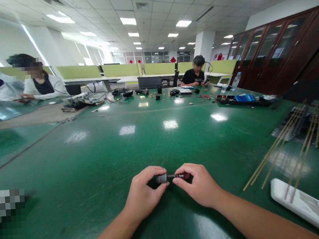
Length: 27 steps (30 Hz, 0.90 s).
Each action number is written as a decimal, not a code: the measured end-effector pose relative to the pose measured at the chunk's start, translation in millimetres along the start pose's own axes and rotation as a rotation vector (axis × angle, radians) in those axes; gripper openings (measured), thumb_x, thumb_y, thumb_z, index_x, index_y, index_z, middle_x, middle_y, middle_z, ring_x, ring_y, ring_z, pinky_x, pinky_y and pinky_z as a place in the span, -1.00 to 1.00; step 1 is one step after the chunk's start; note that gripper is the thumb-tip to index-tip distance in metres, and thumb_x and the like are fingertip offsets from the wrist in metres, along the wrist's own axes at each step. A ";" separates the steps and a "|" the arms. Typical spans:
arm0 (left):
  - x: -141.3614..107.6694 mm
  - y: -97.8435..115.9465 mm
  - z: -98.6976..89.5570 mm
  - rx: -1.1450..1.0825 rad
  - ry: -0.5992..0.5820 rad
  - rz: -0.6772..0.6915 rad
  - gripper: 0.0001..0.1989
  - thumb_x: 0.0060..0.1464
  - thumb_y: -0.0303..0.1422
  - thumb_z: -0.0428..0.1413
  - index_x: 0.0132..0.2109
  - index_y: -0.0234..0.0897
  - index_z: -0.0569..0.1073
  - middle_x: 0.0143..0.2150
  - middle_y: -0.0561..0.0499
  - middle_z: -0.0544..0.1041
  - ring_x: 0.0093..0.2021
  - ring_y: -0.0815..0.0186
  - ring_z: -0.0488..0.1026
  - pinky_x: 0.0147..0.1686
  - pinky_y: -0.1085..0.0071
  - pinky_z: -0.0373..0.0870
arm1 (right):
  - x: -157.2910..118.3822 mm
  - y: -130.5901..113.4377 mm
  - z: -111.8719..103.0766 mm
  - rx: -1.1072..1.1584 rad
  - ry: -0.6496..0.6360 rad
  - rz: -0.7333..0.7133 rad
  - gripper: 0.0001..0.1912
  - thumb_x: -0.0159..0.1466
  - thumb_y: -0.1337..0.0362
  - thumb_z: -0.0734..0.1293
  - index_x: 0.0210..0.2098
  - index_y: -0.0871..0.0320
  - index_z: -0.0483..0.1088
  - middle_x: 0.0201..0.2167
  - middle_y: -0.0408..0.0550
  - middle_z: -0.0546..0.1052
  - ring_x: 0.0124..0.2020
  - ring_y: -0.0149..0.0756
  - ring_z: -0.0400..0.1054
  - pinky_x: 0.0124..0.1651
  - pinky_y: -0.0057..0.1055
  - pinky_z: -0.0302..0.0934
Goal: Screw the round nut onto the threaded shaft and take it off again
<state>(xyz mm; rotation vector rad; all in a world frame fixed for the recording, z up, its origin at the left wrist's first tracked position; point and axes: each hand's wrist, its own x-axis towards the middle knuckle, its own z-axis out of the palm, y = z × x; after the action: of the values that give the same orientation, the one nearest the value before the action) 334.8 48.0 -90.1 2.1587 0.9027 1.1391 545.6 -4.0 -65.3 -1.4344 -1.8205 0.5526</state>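
Close above the green table (109, 148), a small grey cylindrical part (162, 178) is pinched between the thumb and fingers of my left hand (144, 193). A thin dark shaft (177, 175) extends from its right side. My right hand (201, 185) closes its thumb and fingers around the shaft's far end. The part lies roughly level between both hands. Something dark and reddish shows inside the curl of my right hand, too small to make out.
Thin yellow rods (276, 144) stretch over the right side, near a white tray-like object (304, 207). A black tray with blue items (244, 98), a bottle (236, 80) and electronics (83, 100) stand farther back. Several people sit around the table.
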 end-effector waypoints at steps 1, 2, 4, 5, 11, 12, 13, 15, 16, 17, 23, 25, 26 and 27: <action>-0.2 0.0 -0.1 0.001 0.001 -0.002 -0.72 0.03 -0.50 0.26 -0.10 -0.15 0.52 -0.10 0.01 0.56 -0.08 0.21 0.51 -0.02 0.29 0.45 | -0.1 0.4 -0.1 0.000 0.002 0.002 -0.91 0.26 0.24 0.38 -0.34 0.11 0.50 -0.45 -0.16 0.52 -0.41 -0.36 0.36 -0.33 -0.42 0.15; -0.3 0.0 -0.1 0.003 0.003 -0.004 -0.72 0.03 -0.50 0.26 -0.10 -0.15 0.52 -0.10 0.01 0.56 -0.08 0.21 0.51 -0.02 0.29 0.45 | -0.3 0.8 -0.3 0.000 0.005 0.003 -0.91 0.26 0.25 0.38 -0.34 0.11 0.50 -0.45 -0.16 0.52 -0.41 -0.37 0.36 -0.33 -0.42 0.15; -0.3 -0.2 0.0 0.005 0.009 -0.008 -0.72 0.02 -0.50 0.26 -0.10 -0.15 0.52 -0.10 0.01 0.56 -0.08 0.21 0.51 -0.02 0.29 0.44 | -0.6 1.5 -0.4 0.001 0.010 0.008 -0.92 0.25 0.25 0.38 -0.34 0.11 0.50 -0.45 -0.16 0.51 -0.41 -0.36 0.36 -0.33 -0.42 0.15; -0.2 -0.3 0.0 0.005 0.012 -0.009 -0.72 0.02 -0.50 0.26 -0.10 -0.15 0.52 -0.10 0.02 0.56 -0.08 0.21 0.51 -0.02 0.30 0.44 | -0.7 1.7 -0.3 0.001 0.014 0.011 -0.92 0.25 0.25 0.38 -0.34 0.11 0.50 -0.46 -0.17 0.51 -0.41 -0.36 0.35 -0.33 -0.42 0.15; 0.7 -0.9 -0.6 0.008 0.021 -0.014 -0.71 0.03 -0.51 0.27 -0.09 -0.12 0.52 -0.09 0.06 0.56 -0.07 0.25 0.51 -0.01 0.33 0.42 | -0.3 1.9 0.1 0.006 0.024 0.023 -0.91 0.25 0.25 0.38 -0.35 0.11 0.50 -0.46 -0.16 0.50 -0.41 -0.37 0.35 -0.33 -0.42 0.14; 0.7 -1.0 -0.8 0.010 0.021 -0.013 -0.70 0.03 -0.51 0.27 -0.09 -0.12 0.52 -0.09 0.06 0.56 -0.07 0.25 0.51 -0.01 0.33 0.42 | -0.3 2.0 0.1 0.008 0.024 0.025 -0.91 0.25 0.25 0.38 -0.35 0.11 0.50 -0.46 -0.17 0.50 -0.41 -0.37 0.35 -0.33 -0.42 0.14; 0.6 -1.3 -1.0 0.012 0.022 -0.011 -0.70 0.03 -0.51 0.27 -0.09 -0.13 0.52 -0.08 0.06 0.56 -0.06 0.26 0.51 0.00 0.33 0.42 | -0.2 2.2 0.1 0.010 0.024 0.026 -0.92 0.25 0.25 0.38 -0.35 0.11 0.50 -0.46 -0.17 0.50 -0.41 -0.37 0.35 -0.33 -0.43 0.14; 0.2 -2.1 -1.1 0.015 0.024 -0.009 -0.70 0.03 -0.51 0.27 -0.09 -0.13 0.51 -0.08 0.06 0.56 -0.06 0.26 0.50 0.01 0.33 0.41 | -0.1 3.0 0.4 0.014 0.023 0.027 -0.92 0.25 0.25 0.38 -0.35 0.11 0.50 -0.46 -0.17 0.51 -0.41 -0.38 0.35 -0.33 -0.43 0.14; 0.0 -2.7 -1.1 0.015 0.024 -0.008 -0.70 0.03 -0.51 0.27 -0.09 -0.12 0.51 -0.08 0.07 0.56 -0.06 0.27 0.50 0.01 0.34 0.41 | 0.0 3.6 0.7 0.017 0.022 0.030 -0.92 0.24 0.25 0.38 -0.35 0.11 0.50 -0.46 -0.17 0.51 -0.41 -0.38 0.35 -0.33 -0.43 0.14; -0.1 -3.2 -1.1 0.014 0.026 -0.009 -0.71 0.03 -0.50 0.27 -0.09 -0.12 0.51 -0.08 0.08 0.56 -0.06 0.27 0.50 0.00 0.34 0.41 | 0.1 4.2 1.0 0.022 0.022 0.035 -0.92 0.24 0.25 0.38 -0.34 0.11 0.51 -0.46 -0.17 0.51 -0.42 -0.38 0.35 -0.33 -0.44 0.14; -1.0 -5.7 -1.2 0.014 0.043 -0.019 -0.70 0.04 -0.49 0.27 -0.07 -0.09 0.51 -0.07 0.09 0.56 -0.05 0.28 0.50 0.02 0.33 0.40 | 0.6 6.2 1.6 0.051 0.034 0.062 -0.91 0.23 0.24 0.38 -0.35 0.12 0.51 -0.47 -0.18 0.51 -0.44 -0.39 0.34 -0.35 -0.45 0.14; -1.0 -5.7 -1.3 0.015 0.047 -0.021 -0.70 0.04 -0.49 0.27 -0.08 -0.09 0.51 -0.07 0.09 0.56 -0.05 0.28 0.50 0.02 0.33 0.40 | 0.7 6.2 1.0 0.054 0.035 0.065 -0.91 0.23 0.24 0.38 -0.35 0.12 0.51 -0.47 -0.18 0.51 -0.44 -0.39 0.34 -0.36 -0.45 0.15; -1.0 -5.5 -1.2 0.016 0.047 -0.021 -0.70 0.04 -0.49 0.27 -0.08 -0.09 0.51 -0.07 0.10 0.56 -0.05 0.28 0.50 0.02 0.33 0.40 | 0.8 6.2 0.6 0.054 0.036 0.065 -0.91 0.23 0.23 0.38 -0.35 0.12 0.50 -0.48 -0.18 0.50 -0.44 -0.39 0.34 -0.36 -0.45 0.15; -0.8 -5.3 -1.2 0.017 0.047 -0.021 -0.71 0.04 -0.49 0.27 -0.08 -0.09 0.51 -0.07 0.09 0.56 -0.05 0.28 0.50 0.02 0.33 0.40 | 0.9 6.3 0.2 0.054 0.037 0.063 -0.90 0.23 0.23 0.38 -0.35 0.12 0.50 -0.48 -0.17 0.50 -0.44 -0.39 0.34 -0.36 -0.45 0.15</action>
<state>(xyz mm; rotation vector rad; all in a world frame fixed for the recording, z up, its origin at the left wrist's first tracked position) 331.7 50.9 -93.6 2.1386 0.9565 1.1804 549.4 -1.3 -69.6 -1.4601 -1.7231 0.5987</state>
